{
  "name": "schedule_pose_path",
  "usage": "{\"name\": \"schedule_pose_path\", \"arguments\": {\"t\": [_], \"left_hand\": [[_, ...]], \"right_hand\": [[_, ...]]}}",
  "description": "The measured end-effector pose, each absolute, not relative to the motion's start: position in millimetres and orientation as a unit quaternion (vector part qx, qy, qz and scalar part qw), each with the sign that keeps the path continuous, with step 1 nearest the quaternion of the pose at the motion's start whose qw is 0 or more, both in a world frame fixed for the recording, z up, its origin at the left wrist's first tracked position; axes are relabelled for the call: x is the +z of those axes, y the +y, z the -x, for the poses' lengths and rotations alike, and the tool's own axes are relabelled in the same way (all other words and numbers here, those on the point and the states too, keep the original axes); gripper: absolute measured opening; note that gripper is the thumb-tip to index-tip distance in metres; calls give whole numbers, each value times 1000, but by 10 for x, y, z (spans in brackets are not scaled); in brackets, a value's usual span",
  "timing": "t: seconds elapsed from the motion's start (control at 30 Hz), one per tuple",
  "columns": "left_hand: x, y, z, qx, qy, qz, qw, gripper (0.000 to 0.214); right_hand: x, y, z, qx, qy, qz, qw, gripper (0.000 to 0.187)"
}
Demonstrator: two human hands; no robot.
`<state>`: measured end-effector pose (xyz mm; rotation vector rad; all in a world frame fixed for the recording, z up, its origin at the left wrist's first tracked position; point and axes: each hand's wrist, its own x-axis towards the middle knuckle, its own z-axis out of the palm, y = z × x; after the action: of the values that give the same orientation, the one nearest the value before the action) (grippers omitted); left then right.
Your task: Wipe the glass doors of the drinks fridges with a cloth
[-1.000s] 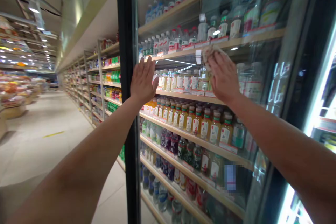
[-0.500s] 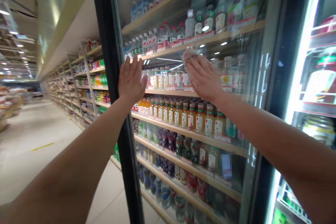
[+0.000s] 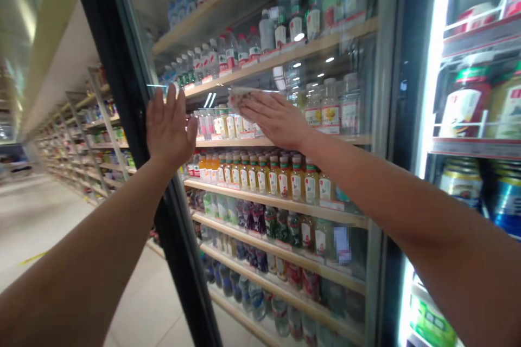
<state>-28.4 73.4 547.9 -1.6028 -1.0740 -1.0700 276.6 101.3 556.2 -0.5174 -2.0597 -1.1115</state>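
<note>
A tall glass door [image 3: 260, 27] with a black frame [image 3: 108, 49] stands in front of me. My left hand [image 3: 169, 127] lies flat on the left edge of the door, where frame and glass meet, fingers stretched upward and thumb apart. On the glass, my right hand [image 3: 280, 119] presses a pale, crumpled cloth [image 3: 240, 96] under its fingertips. Only the cloth's upper edge shows; the hand hides the rest. Rows of drink bottles [image 3: 260, 176] on wooden shelves [image 3: 280, 203] appear in the glass; whether behind it or mirrored I cannot tell.
Right of the door, a lit cooler [image 3: 464, 143] holds bottles and cans on racks. Long stocked shelves [image 3: 101, 119] run into the distance on the left, beside a pale tiled floor [image 3: 61, 222] with a yellow strip [image 3: 33, 258].
My right hand has moved left across the glass with the cloth, closer to my left hand. The view has turned right, so the door sits further left and more of the cooler shows.
</note>
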Motion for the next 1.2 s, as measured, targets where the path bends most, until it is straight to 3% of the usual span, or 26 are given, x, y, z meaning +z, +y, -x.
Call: {"name": "schedule_pose_path", "arguments": {"t": [0.17,0.37,0.5,0.57,0.63,0.73,0.77,0.8,0.9,0.97,1.13,1.2], "left_hand": [[5484,755,315,-430,-427,648,461,70],[5484,789,347,-431,-430,646,459,71],[5489,818,349,-428,-435,648,456,73],[5497,832,352,-427,-439,648,452,73],[5504,845,359,-424,-445,649,449,74],[5504,852,363,-421,-448,651,445,76],[5500,848,360,-423,-446,652,444,75],[5494,840,353,-426,-443,652,445,75],[5475,797,317,-437,-430,652,445,72],[5467,766,294,-440,-429,652,444,70],[5474,713,263,-439,-432,656,437,71],[5476,697,253,-444,-427,660,430,72]], "right_hand": [[5686,1087,-2921,-406,-707,276,509,53],[5617,1097,-2990,-471,-797,161,342,54],[5689,1169,-3087,-423,-668,302,532,56],[5695,1186,-3090,-405,-626,331,578,57],[5681,1179,-3087,-424,-681,290,522,56],[5714,1157,-3174,-451,-800,187,350,56],[5748,1157,-3234,-452,-810,179,329,56],[5787,1162,-3303,-448,-802,194,344,56],[5844,1181,-3454,-414,-691,309,506,57],[5761,1166,-3439,-404,-652,337,546,58],[5446,1098,-3364,-450,-790,203,364,55],[5458,1145,-3514,-447,-762,226,411,54]]}}
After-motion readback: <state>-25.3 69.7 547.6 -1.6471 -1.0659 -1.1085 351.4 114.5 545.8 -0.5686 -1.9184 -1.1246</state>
